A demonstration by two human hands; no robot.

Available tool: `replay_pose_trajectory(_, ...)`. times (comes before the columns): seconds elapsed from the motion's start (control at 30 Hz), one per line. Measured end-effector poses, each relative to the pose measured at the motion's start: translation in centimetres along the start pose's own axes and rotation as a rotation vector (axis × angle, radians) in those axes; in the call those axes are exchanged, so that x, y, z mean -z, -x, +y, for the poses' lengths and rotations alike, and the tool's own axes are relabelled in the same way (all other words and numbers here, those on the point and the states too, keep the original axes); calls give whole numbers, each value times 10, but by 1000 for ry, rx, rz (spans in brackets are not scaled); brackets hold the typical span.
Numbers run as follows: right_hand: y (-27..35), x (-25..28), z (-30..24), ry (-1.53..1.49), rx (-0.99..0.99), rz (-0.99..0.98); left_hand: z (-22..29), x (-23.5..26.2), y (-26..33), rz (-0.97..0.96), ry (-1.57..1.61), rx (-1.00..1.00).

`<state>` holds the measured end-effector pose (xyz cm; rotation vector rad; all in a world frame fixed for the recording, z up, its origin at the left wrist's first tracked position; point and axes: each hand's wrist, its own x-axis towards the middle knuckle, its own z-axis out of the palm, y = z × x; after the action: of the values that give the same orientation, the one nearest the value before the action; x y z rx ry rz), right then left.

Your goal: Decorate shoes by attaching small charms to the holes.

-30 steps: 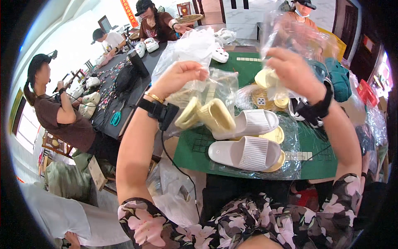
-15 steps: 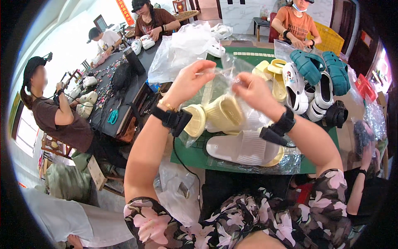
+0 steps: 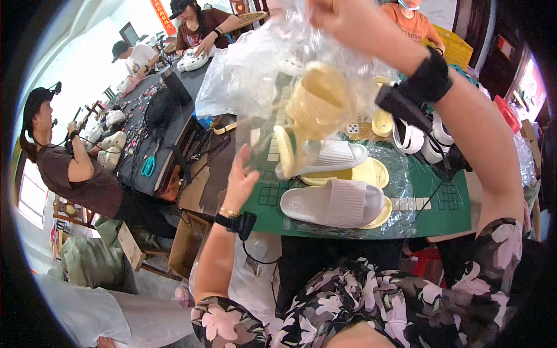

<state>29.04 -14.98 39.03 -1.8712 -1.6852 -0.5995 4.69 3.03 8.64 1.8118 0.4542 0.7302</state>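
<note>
High over the green mat point(image 3: 264, 223), my right hand point(image 3: 333, 20) is closed on the top of a clear plastic bag point(image 3: 348, 66). Yellow slide sandals point(image 3: 316, 107) hang inside the bag, blurred by motion. My left hand point(image 3: 241, 180) is at the mat's left edge, below and left of the bag, its fingers apart and nothing in them. Under the bag lie a pale grey slide point(image 3: 328, 203), a white slide point(image 3: 342, 153) and a yellow slide point(image 3: 378, 173), with clear plastic film around them.
White clogs point(image 3: 409, 136) stand right of the slides, partly behind my right arm. Clear bags point(image 3: 232, 78) heap up at the mat's far left. Teal scissors point(image 3: 149, 166) lie on a dark table point(image 3: 130, 165) where other people work on clogs. A person in orange point(image 3: 406, 23) sits opposite.
My right hand has lifted the bagged yellow slides up and away from the mat. My left hand has let go and dropped down to the left. The pale slides underneath are more exposed.
</note>
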Motion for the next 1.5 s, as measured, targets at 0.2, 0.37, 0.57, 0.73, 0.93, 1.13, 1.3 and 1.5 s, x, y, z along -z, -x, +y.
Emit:
replay_pose_trajectory(0.2, -19, 26, -33, -5, -24, 70, 2, -48, 13, -33, -334, -149)
replay_pose_trajectory(0.37, -19, 28, -28, -76, 85, 97, -17, -59, -1, 146, -186, -249)
replay_pose_trajectory(0.57, 10, 124, 75, -338, -108, 398, -21, -49, -12, 380, 501, 76)
replay_pose_trajectory(0.73, 70, 159, 157, -179, -320, 412, -42, 8, -11, 354, 756, 164)
replay_pose_trajectory(0.93, 151, 94, 20, 239, -628, 454, -53, 67, 13, 443, 881, 390)
replay_pose_trajectory(1.13, 217, 86, 3, 630, -886, 500, -79, 78, 18, 447, 901, 514)
replay_pose_trajectory(1.3, 339, 111, 102, 887, -1078, 498, -77, 92, 53, 612, 701, 622)
replay_pose_trajectory(1.5, 559, 246, 302, 1148, -1005, 553, -46, 51, 86, 633, -233, 138)
